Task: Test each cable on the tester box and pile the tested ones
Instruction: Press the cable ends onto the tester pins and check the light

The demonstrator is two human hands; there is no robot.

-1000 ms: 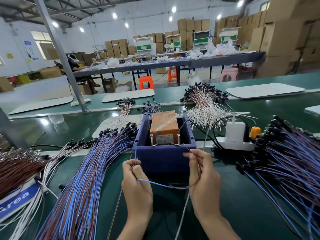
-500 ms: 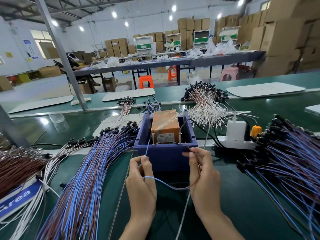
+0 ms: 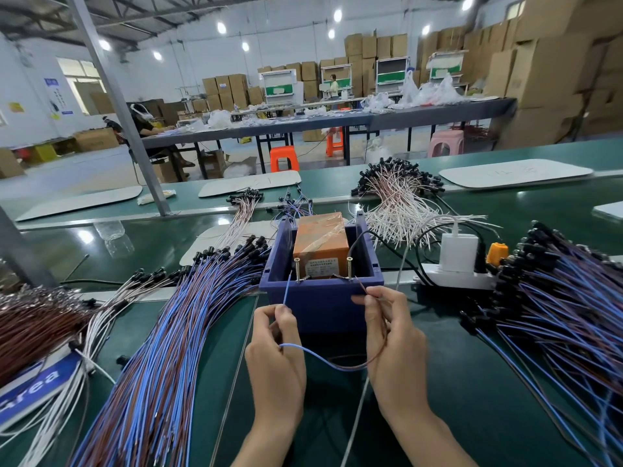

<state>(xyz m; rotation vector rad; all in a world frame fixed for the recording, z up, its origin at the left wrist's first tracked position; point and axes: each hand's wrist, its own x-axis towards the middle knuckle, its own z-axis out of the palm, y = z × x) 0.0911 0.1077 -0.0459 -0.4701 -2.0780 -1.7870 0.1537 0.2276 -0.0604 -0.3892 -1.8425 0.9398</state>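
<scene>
Green bench (image 3: 472, 399) lay under your hands. Your left hand (image 3: 276, 358) pinched the blue end of the blue-and-brown cable (image 3: 323, 360). It had been raised since a second earlier, and its tip stood beside the left screw post (image 3: 297, 269) of the tester box (image 3: 320, 305). Your right hand (image 3: 394, 338) pinched the brown end near the right screw post (image 3: 349, 267). At left, a blue sign (image 3: 33, 385) read "Area". The tester's paper label (image 3: 322, 266) was unreadable.
</scene>
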